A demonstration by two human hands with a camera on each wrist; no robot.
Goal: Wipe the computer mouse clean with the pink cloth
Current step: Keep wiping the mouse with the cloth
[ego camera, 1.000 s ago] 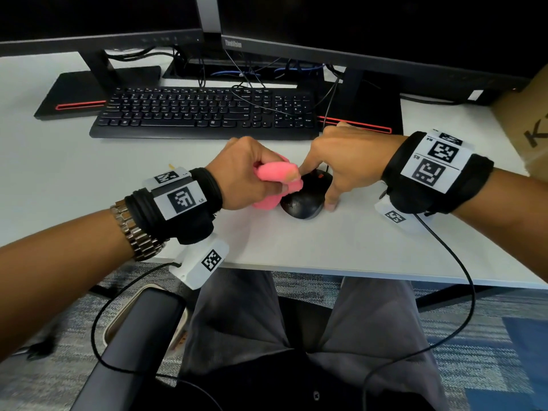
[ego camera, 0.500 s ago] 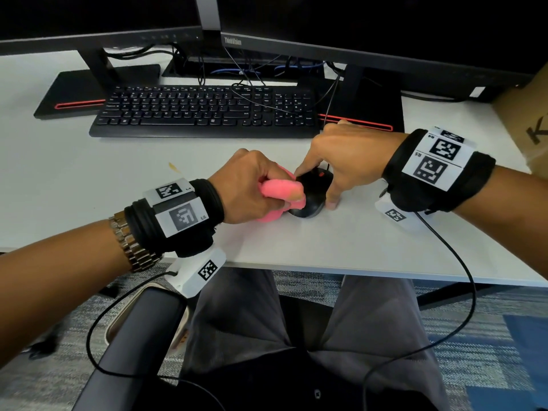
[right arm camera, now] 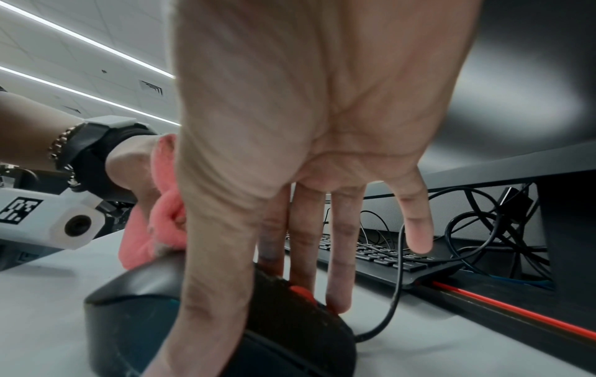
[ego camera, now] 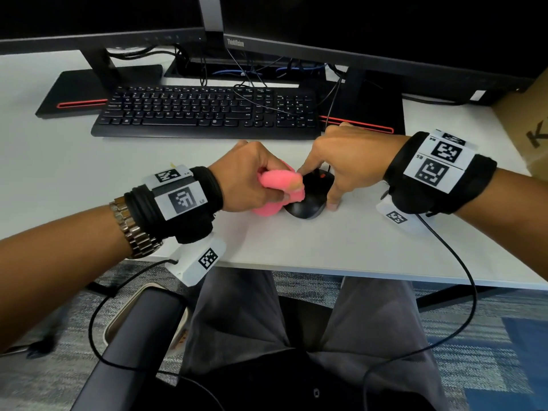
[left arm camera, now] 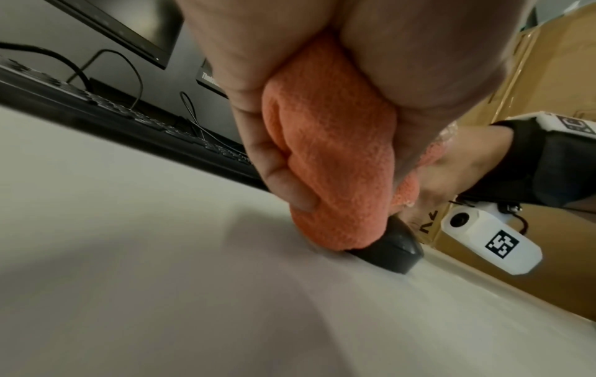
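A black wired computer mouse [ego camera: 311, 203] with a red scroll wheel sits on the white desk [ego camera: 341, 247], near its front edge. My left hand [ego camera: 249, 179] grips a bunched pink cloth [ego camera: 277, 179] and presses it against the mouse's left side. In the left wrist view the cloth [left arm camera: 329, 165] bulges out of my fist onto the mouse [left arm camera: 391, 251]. My right hand [ego camera: 344, 164] pinches the mouse, thumb on its right side and fingers over its front. In the right wrist view my fingers [right arm camera: 303, 229] touch the mouse [right arm camera: 290, 321] beside the wheel.
A black keyboard [ego camera: 204, 111] lies just behind my hands, with two monitors on red-striped stands [ego camera: 77, 93] and tangled cables beyond it. A cardboard box [ego camera: 527, 120] stands at the right. The mouse cable [right arm camera: 398, 267] trails toward the keyboard. A chair armrest [ego camera: 133, 336] sits below the desk edge.
My left hand rubbed the cloth toward me along the mouse's left side, then back away. My right hand and the mouse stayed put.
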